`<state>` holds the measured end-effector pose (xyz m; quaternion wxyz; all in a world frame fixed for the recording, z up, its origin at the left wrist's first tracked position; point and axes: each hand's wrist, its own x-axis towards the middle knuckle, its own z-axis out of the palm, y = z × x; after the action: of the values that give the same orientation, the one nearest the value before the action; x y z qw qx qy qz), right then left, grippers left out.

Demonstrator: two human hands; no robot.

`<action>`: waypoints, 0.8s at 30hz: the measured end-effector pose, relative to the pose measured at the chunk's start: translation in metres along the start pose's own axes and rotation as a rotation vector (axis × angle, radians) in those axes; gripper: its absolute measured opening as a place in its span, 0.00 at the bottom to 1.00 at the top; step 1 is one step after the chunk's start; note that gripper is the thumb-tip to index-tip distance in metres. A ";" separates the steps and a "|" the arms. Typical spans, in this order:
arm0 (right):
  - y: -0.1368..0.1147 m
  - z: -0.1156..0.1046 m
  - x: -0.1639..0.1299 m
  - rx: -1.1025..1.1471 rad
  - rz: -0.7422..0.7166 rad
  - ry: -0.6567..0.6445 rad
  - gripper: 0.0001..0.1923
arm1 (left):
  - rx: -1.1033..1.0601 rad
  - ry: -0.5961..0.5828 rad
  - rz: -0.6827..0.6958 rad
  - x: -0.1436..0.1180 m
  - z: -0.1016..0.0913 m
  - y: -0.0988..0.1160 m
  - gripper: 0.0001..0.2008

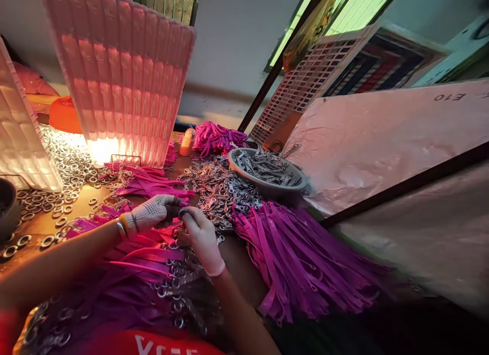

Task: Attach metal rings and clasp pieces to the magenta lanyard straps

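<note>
My left hand (153, 213), in a white dotted glove, and my right hand (200, 238) meet over a pile of magenta straps (137, 250) with metal rings and clips. Both pinch a small metal ring or clip (183, 212) between their fingertips; it is too small to tell which. More strap bundles with metal clasps (179, 283) lie just below my hands. A loose heap of metal clips (217, 189) sits right behind my fingers.
A grey bowl (267, 184) of metal clips stands at the centre right. A big fan of magenta straps (301, 258) lies right of my hands. Metal rings (57, 179) cover the left. Upright plastic trays (122, 75) glow at the back. A plastic-covered board (382, 136) slopes on the right.
</note>
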<state>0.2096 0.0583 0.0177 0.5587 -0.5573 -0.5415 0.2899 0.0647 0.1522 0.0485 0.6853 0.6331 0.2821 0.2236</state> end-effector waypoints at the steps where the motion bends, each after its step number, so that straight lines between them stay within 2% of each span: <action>1: -0.003 -0.001 -0.002 -0.011 -0.006 -0.023 0.12 | -0.024 0.020 -0.015 -0.005 0.002 0.000 0.06; 4: -0.012 -0.004 -0.008 -0.102 -0.076 -0.067 0.12 | -0.172 0.107 -0.069 -0.019 0.006 0.001 0.07; 8: -0.021 -0.011 -0.012 -0.409 -0.253 -0.014 0.15 | -0.223 0.130 -0.074 -0.034 0.010 0.000 0.14; 10: -0.025 -0.014 -0.011 -0.577 -0.290 -0.029 0.15 | -0.176 0.159 -0.067 -0.040 0.013 0.000 0.16; 13: -0.028 -0.014 -0.011 -0.811 -0.319 -0.146 0.13 | -0.031 0.188 -0.057 -0.047 0.017 0.002 0.16; 15: -0.030 -0.012 -0.011 -0.966 -0.340 -0.198 0.14 | 0.175 0.191 -0.012 -0.050 0.018 0.004 0.14; 18: -0.034 -0.009 -0.011 -1.116 -0.372 -0.213 0.15 | 0.483 0.180 0.127 -0.050 0.012 0.006 0.11; 20: -0.039 -0.008 -0.011 -1.146 -0.395 -0.211 0.16 | 0.498 0.119 0.118 -0.050 0.006 0.005 0.10; 24: -0.047 -0.006 -0.011 -1.109 -0.431 -0.264 0.16 | 0.419 0.018 0.008 -0.053 -0.008 0.001 0.13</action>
<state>0.1989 0.0362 0.0597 0.1594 -0.6022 -0.7773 -0.0881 0.0203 0.1232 0.0549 0.5352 0.7610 0.3258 0.1684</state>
